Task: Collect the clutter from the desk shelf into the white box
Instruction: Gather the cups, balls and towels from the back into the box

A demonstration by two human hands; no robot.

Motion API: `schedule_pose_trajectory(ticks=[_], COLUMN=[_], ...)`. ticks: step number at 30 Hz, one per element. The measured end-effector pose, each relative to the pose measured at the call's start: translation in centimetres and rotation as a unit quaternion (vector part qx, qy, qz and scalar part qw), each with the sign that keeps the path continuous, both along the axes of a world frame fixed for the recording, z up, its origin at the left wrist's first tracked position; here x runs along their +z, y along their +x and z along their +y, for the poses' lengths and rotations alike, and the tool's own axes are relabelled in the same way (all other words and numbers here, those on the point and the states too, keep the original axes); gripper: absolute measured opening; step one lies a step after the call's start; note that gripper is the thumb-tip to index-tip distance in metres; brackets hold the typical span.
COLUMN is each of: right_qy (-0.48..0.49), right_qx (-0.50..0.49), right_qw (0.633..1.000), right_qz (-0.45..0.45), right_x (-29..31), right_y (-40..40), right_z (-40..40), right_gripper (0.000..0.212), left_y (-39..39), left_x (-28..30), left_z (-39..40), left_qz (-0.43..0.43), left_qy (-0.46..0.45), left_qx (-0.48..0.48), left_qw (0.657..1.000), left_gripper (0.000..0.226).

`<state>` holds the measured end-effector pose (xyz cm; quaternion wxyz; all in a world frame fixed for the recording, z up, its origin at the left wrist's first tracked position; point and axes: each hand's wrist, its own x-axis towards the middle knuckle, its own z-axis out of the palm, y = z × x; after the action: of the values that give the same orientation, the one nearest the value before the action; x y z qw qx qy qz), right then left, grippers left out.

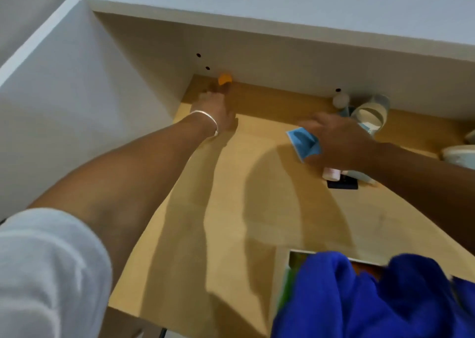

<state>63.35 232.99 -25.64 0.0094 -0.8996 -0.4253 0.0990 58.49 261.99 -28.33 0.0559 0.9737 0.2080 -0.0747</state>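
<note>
A small orange ball (225, 79) lies in the back left corner of the wooden desk shelf (231, 183). My left hand (217, 109), a silver bangle on its wrist, reaches to it with fingers stretched out; the fingertips are blurred right at the ball. My right hand (341, 142) holds a blue and white packet (304, 143) over the shelf's right side. The white box (295, 256) shows only a corner of its rim at the bottom, with a blue cloth (372, 299) draped over it.
Clear tape rolls (370, 114) and a small white ball (340, 100) stand at the back right. A small pink and white bottle (331, 174) and a dark flat item (343, 184) lie under my right wrist. A white round item (460, 155) sits at the right edge. A white side panel (77, 93) walls the left.
</note>
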Motion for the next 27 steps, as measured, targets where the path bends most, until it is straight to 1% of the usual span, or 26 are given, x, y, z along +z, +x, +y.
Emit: schedule_pose_trajectory(ticks=[2,3,6,7,9,11,14,17,20,23,27], right_qy=[-0.038,-0.052,-0.119,-0.151,-0.199,-0.208,-0.206,-0.199,-0.180,-0.114,-0.002], right_qx=[-0.006,-0.006,-0.001,0.006,0.021,0.022,0.035,0.060,0.089,0.091,0.103], right_qw=[0.999,0.999,0.993,0.988,0.980,0.977,0.976,0.978,0.979,0.989,0.993], right_qz=[0.005,0.004,0.009,0.009,0.011,0.037,0.065,0.020,-0.018,-0.033,-0.052], right_x=[-0.9,-1.3,-2.3,-2.6,-3.1,-3.2,-2.9,-2.6,-2.5,-0.8,2.9], right_y=[1.3,1.8,3.1,3.2,3.1,2.8,2.2,0.9,-0.6,-2.0,-4.3], right_z=[0.2,0.4,1.1,1.4,1.8,2.1,2.6,2.6,1.7,0.8,-1.5], right_gripper=[0.082,0.084,0.092,0.093,0.087,0.078,0.062,0.048,0.045,0.043,0.048], left_y=[1.6,2.4,4.8,5.5,6.5,6.8,6.6,5.2,2.3,-1.4,-7.2], left_x=[-0.8,-1.1,-1.4,-1.5,-1.8,-2.3,-2.8,-3.2,-2.8,-1.2,2.3], left_z=[1.3,1.9,3.5,3.9,4.4,4.4,3.7,2.3,-0.2,-3.2,-6.7], left_qz=[0.039,0.042,0.020,0.014,-0.012,-0.047,-0.055,-0.082,-0.128,-0.148,-0.183], left_qy=[0.022,0.014,-0.015,-0.011,-0.025,-0.047,-0.026,-0.052,-0.084,-0.120,-0.173], left_qx=[-0.018,-0.015,-0.021,-0.034,-0.037,-0.029,-0.037,-0.038,-0.044,-0.051,-0.087], left_qw=[0.999,0.999,0.999,0.999,0.999,0.997,0.997,0.995,0.987,0.980,0.964], left_gripper=[0.052,0.056,0.068,0.067,0.059,0.047,0.029,0.033,0.038,0.037,0.037])
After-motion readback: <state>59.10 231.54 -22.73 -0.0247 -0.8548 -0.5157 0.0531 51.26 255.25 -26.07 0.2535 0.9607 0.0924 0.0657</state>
